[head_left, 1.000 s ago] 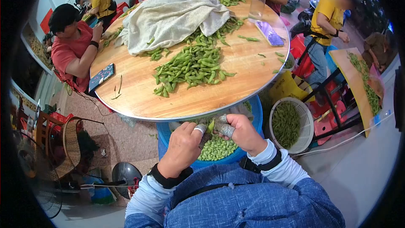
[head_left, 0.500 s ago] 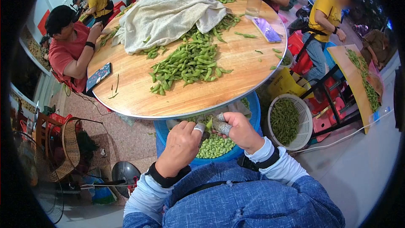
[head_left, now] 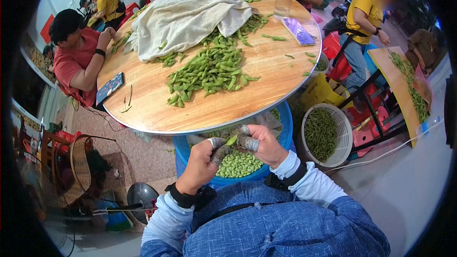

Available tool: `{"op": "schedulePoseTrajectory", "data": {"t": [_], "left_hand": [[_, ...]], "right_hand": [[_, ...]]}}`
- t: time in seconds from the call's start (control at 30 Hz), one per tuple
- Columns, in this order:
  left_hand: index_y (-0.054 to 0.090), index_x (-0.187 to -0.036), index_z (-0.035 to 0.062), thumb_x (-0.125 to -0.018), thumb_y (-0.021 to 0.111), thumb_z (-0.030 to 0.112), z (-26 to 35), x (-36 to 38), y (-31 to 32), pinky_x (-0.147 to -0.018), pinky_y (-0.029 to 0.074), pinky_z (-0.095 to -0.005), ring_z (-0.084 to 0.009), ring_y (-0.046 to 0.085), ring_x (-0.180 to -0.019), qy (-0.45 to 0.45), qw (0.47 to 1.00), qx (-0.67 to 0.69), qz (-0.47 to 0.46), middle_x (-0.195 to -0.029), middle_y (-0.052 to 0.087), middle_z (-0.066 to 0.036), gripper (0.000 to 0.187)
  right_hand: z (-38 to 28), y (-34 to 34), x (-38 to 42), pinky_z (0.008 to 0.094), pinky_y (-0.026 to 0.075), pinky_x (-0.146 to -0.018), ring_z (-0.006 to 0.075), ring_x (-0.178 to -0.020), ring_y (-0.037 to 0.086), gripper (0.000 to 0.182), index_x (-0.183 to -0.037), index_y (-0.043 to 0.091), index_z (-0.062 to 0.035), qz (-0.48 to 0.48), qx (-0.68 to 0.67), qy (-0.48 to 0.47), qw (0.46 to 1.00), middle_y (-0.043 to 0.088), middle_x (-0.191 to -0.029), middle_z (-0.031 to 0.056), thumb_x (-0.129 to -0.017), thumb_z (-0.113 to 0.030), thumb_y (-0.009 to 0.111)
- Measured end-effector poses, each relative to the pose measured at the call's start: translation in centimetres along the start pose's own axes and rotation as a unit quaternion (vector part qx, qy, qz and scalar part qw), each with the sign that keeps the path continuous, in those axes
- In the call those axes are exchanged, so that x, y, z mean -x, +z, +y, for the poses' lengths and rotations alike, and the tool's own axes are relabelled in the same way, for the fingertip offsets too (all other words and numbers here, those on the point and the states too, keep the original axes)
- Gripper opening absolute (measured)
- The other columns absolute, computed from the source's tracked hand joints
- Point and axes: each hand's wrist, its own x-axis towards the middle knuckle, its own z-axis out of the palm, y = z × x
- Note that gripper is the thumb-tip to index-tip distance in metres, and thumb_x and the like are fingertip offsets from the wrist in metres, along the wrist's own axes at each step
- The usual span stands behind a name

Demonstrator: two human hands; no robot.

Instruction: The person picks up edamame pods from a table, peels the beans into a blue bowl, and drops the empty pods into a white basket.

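A green edamame pod point(head_left: 231, 140) is pinched between my two hands over the blue basin. My left hand point(head_left: 200, 164) is closed at the pod's left end, with grey wrapping on its thumb and finger. From the other side my right hand point(head_left: 267, 146) grips the pod, its fingertips wrapped the same way. Below them the blue basin point(head_left: 288, 123) holds many shelled green beans point(head_left: 239, 164), with a pale bag or cloth partly visible at its back. On the round wooden table point(head_left: 157, 107) ahead lies a pile of edamame pods point(head_left: 208, 72).
A white cloth point(head_left: 183, 19) covers part of the pile. A bottle point(head_left: 283, 0), a purple phone point(head_left: 298, 31) and a dark patterned phone point(head_left: 110, 88) rest on the table. To the right stands a white basket point(head_left: 346, 135) of pods. People sit around the table.
My left hand has turned, so its wrapped thumb and finger now show beside the pod. My right hand has shifted slightly, and the view has moved a little.
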Motion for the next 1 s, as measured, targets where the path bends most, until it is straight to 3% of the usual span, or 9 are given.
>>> {"op": "schedulePoseTrajectory", "data": {"t": [0.07,0.17,0.27,0.47,0.6,0.7,0.8,0.9,1.0], "left_hand": [[0.055,-0.092,-0.0014,-0.079,0.055,0.003,-0.5,0.2,0.4,-0.053,0.041,-0.026,-0.0153,0.051,-0.058,-0.055,0.987,0.151,0.002,-0.068,0.055,-0.003,0.014],[0.056,-0.092,0.0006,-0.084,0.051,0.008,-2.1,0.3,0.8,-0.053,0.039,-0.0216,-0.0069,0.046,-0.06,-0.155,0.892,0.425,-0.009,-0.069,0.052,0.003,0.012],[0.056,-0.091,0.0022,-0.086,0.049,0.013,-1.4,0.0,0.8,-0.054,0.036,-0.0184,-0.0056,0.046,-0.061,-0.208,0.849,0.485,-0.004,-0.068,0.052,0.003,0.014],[0.055,-0.089,0.0016,-0.087,0.05,0.019,-1.4,-0.3,1.6,-0.05,0.036,-0.0192,-0.0048,0.044,-0.056,-0.023,0.997,0.077,0.021,-0.064,0.05,0.003,0.018],[0.054,-0.085,0.0001,-0.087,0.05,0.021,-1.4,-0.2,0.4,-0.048,0.035,-0.0197,-0.0051,0.043,-0.053,-0.138,0.956,0.255,-0.051,-0.059,0.049,0.003,0.022],[0.054,-0.083,-0.0004,-0.085,0.048,0.014,-0.9,-0.3,0.2,-0.048,0.035,-0.0202,-0.0054,0.043,-0.054,-0.179,0.944,0.267,-0.073,-0.06,0.049,0.003,0.016],[0.055,-0.081,0.0013,-0.082,0.046,0.008,-2.0,-0.4,0.7,-0.05,0.035,-0.0197,-0.0056,0.045,-0.057,-0.152,0.976,0.14,-0.065,-0.065,0.052,0.003,0.011],[0.056,-0.09,-0.0004,-0.079,0.041,0.003,-2.8,-0.6,1.7,-0.058,0.038,-0.0203,-0.0069,0.048,-0.068,-0.169,0.975,0.143,-0.028,-0.077,0.055,0.001,0.019],[0.055,-0.097,-0.0011,-0.078,0.037,0.001,-3.5,-0.6,2.3,-0.068,0.04,-0.0212,-0.0089,0.049,-0.078,-0.177,0.969,0.168,-0.021,-0.087,0.056,-0.001,0.026]], "right_hand": [[0.5,-0.2,-0.2,0.0202,0.043,-0.069,0.0053,-0.076,0.052,0.016,-0.095,0.057,-0.0005,-0.007,-0.041,-0.006,0.999,0.059,-0.086,0.0003,-0.084,-0.012,0.053],[0.5,0.0,-0.3,0.0198,0.043,-0.068,0.005,-0.074,0.052,0.017,-0.095,0.058,-0.0009,-0.006,-0.076,-0.004,0.997,0.059,-0.086,0.0,-0.084,-0.012,0.052],[0.1,-0.1,-0.3,0.02,0.042,-0.068,0.0047,-0.074,0.051,0.016,-0.095,0.058,-0.0007,-0.007,-0.011,-0.006,1.0,0.059,-0.085,-0.0001,-0.084,-0.011,0.052],[-0.9,0.5,0.1,0.0231,0.043,-0.07,0.0063,-0.077,0.05,0.015,-0.094,0.057,0.002,0.046,0.183,-0.01,0.982,0.059,-0.085,0.0007,-0.08,-0.004,0.052],[-2.4,1.3,0.3,0.0258,0.043,-0.072,0.0077,-0.079,0.05,0.015,-0.092,0.057,0.003,0.0,0.234,-0.063,0.97,0.06,-0.086,0.0008,-0.078,0.0,0.052],[-1.9,0.9,0.2,0.0275,0.043,-0.068,0.0097,-0.076,0.051,0.015,-0.09,0.056,0.0027,-0.002,0.248,-0.068,0.966,0.061,-0.084,0.007,-0.076,-0.002,0.054],[-1.4,0.8,0.3,0.0322,0.042,-0.063,0.0207,-0.069,0.055,0.012,-0.082,0.053,0.0023,0.021,0.405,-0.071,0.911,0.057,-0.076,0.0159,-0.071,-0.002,0.054],[-1.1,1.4,0.1,0.0395,0.04,-0.058,0.036,-0.065,0.05,0.011,-0.074,0.049,0.0023,0.042,0.5,-0.121,0.857,0.049,-0.07,0.0215,-0.066,-0.004,0.052],[-0.2,1.3,-0.2,0.0438,0.038,-0.057,0.0413,-0.065,0.047,0.01,-0.07,0.046,0.0019,0.056,0.517,-0.135,0.844,0.048,-0.067,0.0211,-0.065,-0.005,0.05]]}}
